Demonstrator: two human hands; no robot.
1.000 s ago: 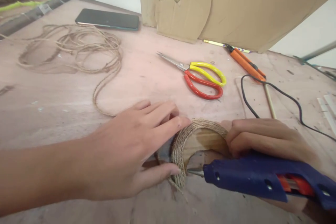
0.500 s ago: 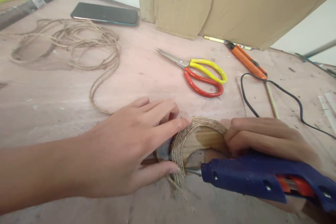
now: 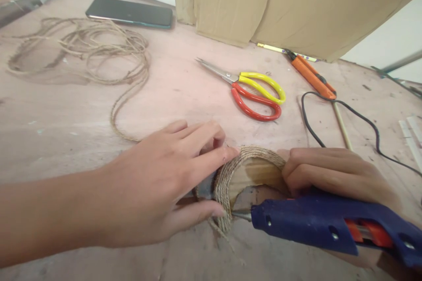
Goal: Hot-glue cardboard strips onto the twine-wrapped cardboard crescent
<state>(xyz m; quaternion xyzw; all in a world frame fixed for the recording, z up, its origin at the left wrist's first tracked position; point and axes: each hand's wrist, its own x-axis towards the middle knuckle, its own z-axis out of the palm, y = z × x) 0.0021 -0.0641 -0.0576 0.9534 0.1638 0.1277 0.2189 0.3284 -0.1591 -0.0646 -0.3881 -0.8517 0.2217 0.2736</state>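
Item: twine ring [image 3: 224, 184], rows of cord laid side by side, low in our view on the worktable [image 3: 178, 101], between our two hands. Brown cardboard [image 3: 253, 173] shows inside its curve.

Left hand [image 3: 158, 180]: fingers apart, palm down; index fingertip and thumb touch the ring at two separate spots, presumably so the rows lie flat and steady. We do not clamp it.

Right hand [image 3: 332, 173]: fingers bent and together, set about the blue glue gun [image 3: 303, 221] (handle hidden, so the full grip cannot be told), their tips against the ring's far right side. That contact probably braces both ring and gun. The metal nozzle [image 3: 243, 215] sits at the ring's inner edge, beside our left thumb; the low angle seems chosen for aim.

Supply: loose twine [image 3: 144, 59], heaped to the left, one strand running under our left hand, slack enough not to tug.

Surroundings: scissors [image 3: 236, 84], red and yellow handles toward our right side; phone [image 3: 130, 12] behind the twine; pencil [image 3: 270, 47] and orange-handled tool [image 3: 308, 74] near the large cardboard sheet [image 3: 303, 9]; black cord [image 3: 359, 116] crossing a thin stick [image 3: 342, 125].
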